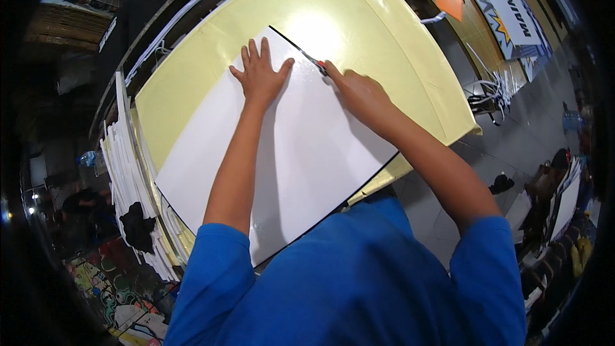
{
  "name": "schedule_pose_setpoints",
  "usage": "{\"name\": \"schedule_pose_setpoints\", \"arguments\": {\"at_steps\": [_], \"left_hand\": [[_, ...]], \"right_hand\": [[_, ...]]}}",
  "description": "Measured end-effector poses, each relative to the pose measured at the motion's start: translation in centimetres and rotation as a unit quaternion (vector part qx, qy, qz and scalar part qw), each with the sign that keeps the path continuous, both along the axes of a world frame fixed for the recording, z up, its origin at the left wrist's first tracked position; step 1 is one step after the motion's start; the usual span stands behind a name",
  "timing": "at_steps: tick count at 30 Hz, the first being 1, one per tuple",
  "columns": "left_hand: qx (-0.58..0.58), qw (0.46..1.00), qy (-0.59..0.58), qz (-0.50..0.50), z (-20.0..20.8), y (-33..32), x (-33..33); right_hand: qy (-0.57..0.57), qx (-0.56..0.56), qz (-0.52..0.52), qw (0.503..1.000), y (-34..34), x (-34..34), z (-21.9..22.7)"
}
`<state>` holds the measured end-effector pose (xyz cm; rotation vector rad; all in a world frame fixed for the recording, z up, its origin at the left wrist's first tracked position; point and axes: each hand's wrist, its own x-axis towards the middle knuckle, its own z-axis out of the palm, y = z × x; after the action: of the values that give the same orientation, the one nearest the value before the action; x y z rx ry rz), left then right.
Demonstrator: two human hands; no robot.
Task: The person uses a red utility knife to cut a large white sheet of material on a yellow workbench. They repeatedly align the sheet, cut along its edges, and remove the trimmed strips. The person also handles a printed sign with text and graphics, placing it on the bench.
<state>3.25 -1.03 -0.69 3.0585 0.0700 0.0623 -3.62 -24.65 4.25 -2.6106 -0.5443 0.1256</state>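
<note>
A large white sheet [307, 147] with dark edges lies slantwise on a pale yellow covered table. My left hand [261, 77] presses flat on its far part, fingers spread. At the sheet's far right edge, my right hand [364, 97] is closed around what looks like a pair of scissors [322, 68] with a red and black handle. Its narrow tip points to the far left, along a thin black strip [286, 38] at that edge. The fingers hide most of the handle.
The yellow table top [391, 45] extends beyond the sheet. Many white boards or sheets [128, 179] stand stacked at its left side, a black cloth-like thing [136, 226] on them. An orange piece [449, 0] and a bundle of white strips [496, 93] are at the right.
</note>
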Motion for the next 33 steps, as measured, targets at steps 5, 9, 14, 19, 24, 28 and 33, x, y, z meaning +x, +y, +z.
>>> {"name": "schedule_pose_setpoints", "arguments": {"at_steps": [5,9,14,19,24,28,33], "left_hand": [[0.01,1.0,0.0,-0.002,0.0,-0.1,-0.1],[0.015,1.0,0.004,0.0,-0.2,0.1,0.0],[0.023,1.0,0.006,-0.004,-0.2,0.0,0.2],[0.02,1.0,0.005,-0.004,-0.6,0.2,0.3],[0.006,1.0,-0.003,0.003,-0.5,0.4,-0.1],[0.006,1.0,-0.006,0.002,0.0,-0.3,-0.2],[0.009,0.996,-0.089,-0.022,-0.2,0.1,-0.4]], "right_hand": [[0.118,-0.071,-0.032,0.99,-7.0,-10.0,2.0],[0.141,-0.076,-0.065,0.985,-11.1,-17.0,1.3],[0.114,-0.045,-0.074,0.99,-13.1,-19.6,0.6],[0.0,-0.027,-0.195,0.98,-16.5,-17.3,-0.6],[-0.03,0.077,-0.283,0.956,-17.8,-13.7,2.3],[-0.095,0.13,-0.307,0.938,-24.0,-8.6,0.0],[-0.12,-0.085,-0.381,0.913,-31.5,-0.9,-0.6]]}}
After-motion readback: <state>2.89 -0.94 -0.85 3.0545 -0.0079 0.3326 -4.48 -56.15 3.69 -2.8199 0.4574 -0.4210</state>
